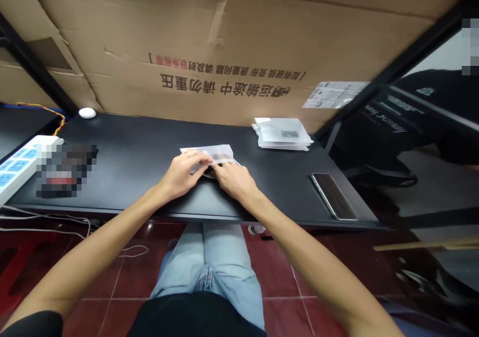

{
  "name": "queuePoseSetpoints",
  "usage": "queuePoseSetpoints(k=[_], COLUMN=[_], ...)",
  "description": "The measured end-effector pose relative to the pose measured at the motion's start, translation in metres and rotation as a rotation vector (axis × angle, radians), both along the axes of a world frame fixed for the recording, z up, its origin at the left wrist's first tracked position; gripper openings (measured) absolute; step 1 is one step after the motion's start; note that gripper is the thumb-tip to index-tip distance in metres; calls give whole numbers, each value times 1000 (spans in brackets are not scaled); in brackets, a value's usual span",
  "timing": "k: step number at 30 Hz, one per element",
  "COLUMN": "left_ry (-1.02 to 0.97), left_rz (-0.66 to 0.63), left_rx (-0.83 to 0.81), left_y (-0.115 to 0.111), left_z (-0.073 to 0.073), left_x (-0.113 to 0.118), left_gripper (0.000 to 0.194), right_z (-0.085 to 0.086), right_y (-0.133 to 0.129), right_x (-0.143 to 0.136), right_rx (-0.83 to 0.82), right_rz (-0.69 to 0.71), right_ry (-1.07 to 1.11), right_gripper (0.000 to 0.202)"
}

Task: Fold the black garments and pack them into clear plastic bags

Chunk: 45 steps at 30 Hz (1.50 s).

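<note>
A translucent white plastic bag (220, 152) lies near the middle of the black table (127, 162). My left hand (185, 172) pinches the bag's near left edge between thumb and fingers. The fingertips of my right hand (234, 177) reach under or into the bag's near side, so what they hold is hidden. Something small and dark shows between the two hands, too covered to name. Behind and to the right sits a stack of similar flat white bags (284, 132), the top one with a dark patch.
A phone (334, 196) lies at the table's right. On the left are a white power strip (18, 165), a pixelated dark object (67, 169) and a white oval item (87, 113). Cardboard (187, 37) stands behind. A person in black (422, 112) is at the right.
</note>
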<state>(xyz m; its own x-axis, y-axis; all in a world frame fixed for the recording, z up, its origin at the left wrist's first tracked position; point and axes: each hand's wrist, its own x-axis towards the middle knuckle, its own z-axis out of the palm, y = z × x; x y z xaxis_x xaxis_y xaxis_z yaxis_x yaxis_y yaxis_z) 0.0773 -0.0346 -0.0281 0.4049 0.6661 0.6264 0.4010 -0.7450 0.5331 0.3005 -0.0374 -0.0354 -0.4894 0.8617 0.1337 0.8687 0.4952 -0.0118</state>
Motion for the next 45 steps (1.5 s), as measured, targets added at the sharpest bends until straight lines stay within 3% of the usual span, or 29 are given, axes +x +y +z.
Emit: queuePoseSetpoints(k=[4, 10, 15, 21, 28, 31, 34, 39, 42, 45], left_ry=[59, 210, 319, 338, 331, 374, 362, 519, 636, 685], left_rz=[-19, -66, -162, -183, -251, -203, -100, 44, 52, 65], left_rx=[2, 0, -41, -36, -67, -58, -36, -70, -85, -84], left_y=[3, 14, 18, 16, 14, 11, 9, 8, 7, 6], left_z=[-3, -8, -10, -12, -4, 4, 7, -9, -23, -30], left_x=[-3, -23, -31, -31, -33, -33, -27, -14, -12, -13], left_gripper=[19, 23, 25, 25, 27, 20, 34, 66, 69, 71], right_z=[4, 10, 13, 18, 7, 9, 14, 6, -7, -16], right_y=[-5, -19, -22, -7, 3, 2, 3, 11, 14, 13], right_x=[-9, 1, 10, 17, 25, 27, 24, 10, 4, 3], right_rx=[45, 288, 339, 284, 171, 145, 119, -57, -180, -197], right_rz=[-44, 262, 353, 338, 214, 238, 227, 154, 146, 155], right_ry=[-18, -28, -29, 9, -4, 97, 242, 281, 237, 240], right_gripper=[51, 49, 48, 49, 54, 74, 79, 86, 102, 108])
